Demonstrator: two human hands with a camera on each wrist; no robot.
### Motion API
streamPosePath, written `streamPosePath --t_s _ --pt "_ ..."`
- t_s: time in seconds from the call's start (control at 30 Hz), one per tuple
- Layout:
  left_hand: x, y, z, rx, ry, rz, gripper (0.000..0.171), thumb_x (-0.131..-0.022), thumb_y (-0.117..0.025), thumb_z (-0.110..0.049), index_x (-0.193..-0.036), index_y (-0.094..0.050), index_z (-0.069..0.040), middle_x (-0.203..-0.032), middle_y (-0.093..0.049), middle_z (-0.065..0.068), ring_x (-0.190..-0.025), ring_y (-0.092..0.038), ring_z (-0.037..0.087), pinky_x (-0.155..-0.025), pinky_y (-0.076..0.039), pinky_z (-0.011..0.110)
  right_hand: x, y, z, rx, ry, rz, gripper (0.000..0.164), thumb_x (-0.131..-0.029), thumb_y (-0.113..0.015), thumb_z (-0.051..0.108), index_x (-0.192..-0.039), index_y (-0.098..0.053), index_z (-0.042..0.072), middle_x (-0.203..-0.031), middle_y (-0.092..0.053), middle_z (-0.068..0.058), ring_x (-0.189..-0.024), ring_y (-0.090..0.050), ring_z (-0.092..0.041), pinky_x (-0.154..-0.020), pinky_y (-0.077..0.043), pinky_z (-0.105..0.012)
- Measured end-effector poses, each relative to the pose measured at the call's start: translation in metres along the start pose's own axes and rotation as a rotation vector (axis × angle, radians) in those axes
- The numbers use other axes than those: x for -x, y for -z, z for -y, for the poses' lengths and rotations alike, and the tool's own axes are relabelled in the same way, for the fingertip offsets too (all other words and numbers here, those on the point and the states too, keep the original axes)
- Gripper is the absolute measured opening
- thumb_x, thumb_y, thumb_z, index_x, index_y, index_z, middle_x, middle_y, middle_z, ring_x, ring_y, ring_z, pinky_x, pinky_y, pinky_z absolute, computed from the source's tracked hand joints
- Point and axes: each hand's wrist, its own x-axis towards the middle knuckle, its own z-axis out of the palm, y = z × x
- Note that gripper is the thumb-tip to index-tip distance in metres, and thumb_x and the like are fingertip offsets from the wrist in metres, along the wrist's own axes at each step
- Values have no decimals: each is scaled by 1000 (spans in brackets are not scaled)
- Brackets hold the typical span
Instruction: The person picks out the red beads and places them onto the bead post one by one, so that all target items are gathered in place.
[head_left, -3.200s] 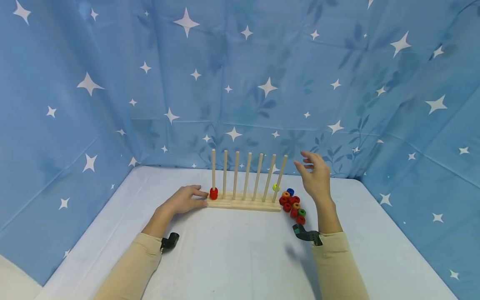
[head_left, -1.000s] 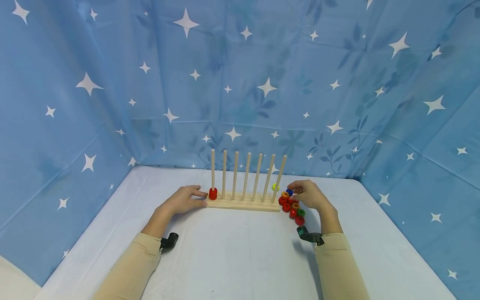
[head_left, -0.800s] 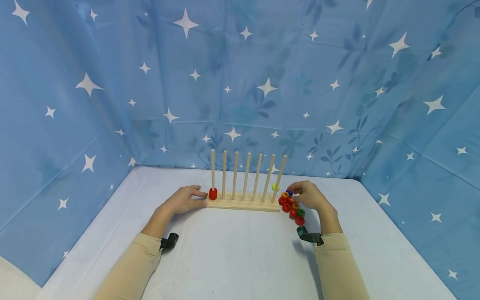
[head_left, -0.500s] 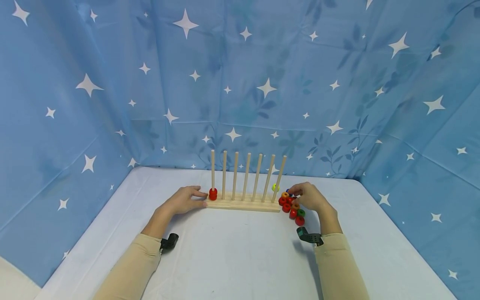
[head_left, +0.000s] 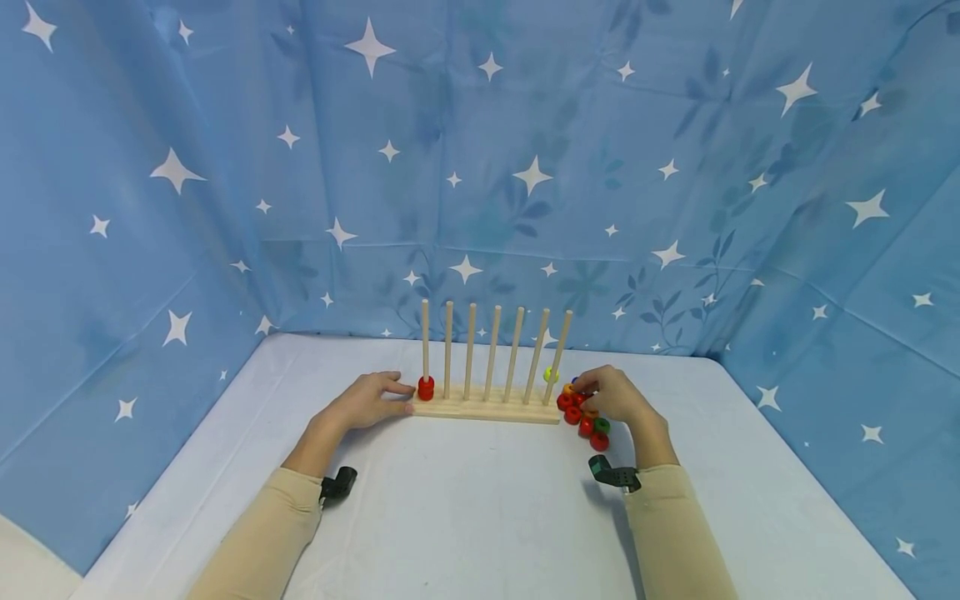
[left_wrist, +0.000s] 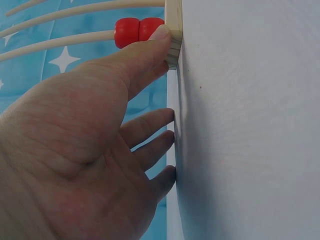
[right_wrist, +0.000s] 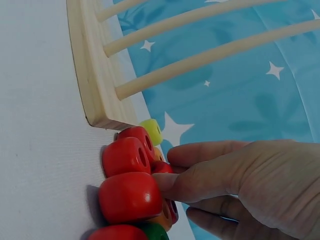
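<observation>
- Right hand [head_left: 617, 396] is being held low among the loose beads [head_left: 587, 427] at the right end of the wooden peg rack [head_left: 487, 409], having been lowered from its raised pose in the earliest frame.
- With this, the loose beads are being reached, so a bead is probably being picked out; on the rack's leftmost peg [head_left: 425, 333] the same two red beads [head_left: 426, 389] are being carried as before.
- Just beyond the rack's right end, one red bead [right_wrist: 161, 168] is being flanked by the right thumb and forefinger; whether it is being gripped cannot be told.
- Behind that end of the rack, a yellow bead [right_wrist: 151, 131] is being left untouched.
- At the rack's left end, the base is being touched by the left hand [head_left: 363, 402], its fingers being loosely extended.
</observation>
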Motion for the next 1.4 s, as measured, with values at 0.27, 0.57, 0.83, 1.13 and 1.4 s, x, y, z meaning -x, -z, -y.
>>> streamPosePath --t_s 0.27,0.57,0.83,1.13,1.4 --pt "-2 2 2 -15 -25 -13 43 -96 -76 -32 -134 -73 -12 -158 -45 28 -149 -36 51 -121 -30 67 -3 0 4 23 22 -25 31 -81 -74 -10 -111 -77 -4 -106 -76 -17 -95 -68 -26 -84 -61 -43" --pt "-3 4 3 -18 -30 -14 44 -95 -77 -32 -134 -73 -11 -158 -46 28 -149 -36 51 -120 -30 67 -4 -2 5 52 -2 -21 29 -83 -73 -9 -111 -77 -4 -105 -76 -17 -91 -68 -24 -83 -62 -42" --pt "-3 2 2 -16 -18 -11 44 -96 -76 -33 -134 -72 -12 -159 -45 27 -149 -36 52 -120 -30 68 -3 -1 4 67 -2 -2 24 -88 -75 -4 -112 -76 -2 -101 -75 -14 -85 -65 -22 -76 -60 -36" --pt "-3 1 3 -20 -15 -9 44 -96 -76 -33 -134 -72 -12 -159 -45 27 -150 -36 52 -120 -30 67 3 5 6 42 0 -39 28 -93 -74 2 -121 -73 -1 -108 -72 -17 -89 -66 -25 -81 -61 -41" --pt "-1 0 3 -6 -10 -6 44 -96 -76 -33 -134 -73 -12 -159 -45 27 -150 -35 52 -121 -30 67 4 6 7 29 32 -95 26 -97 -69 3 -122 -73 -3 -121 -66 -22 -100 -64 -33 -88 -61 -48"
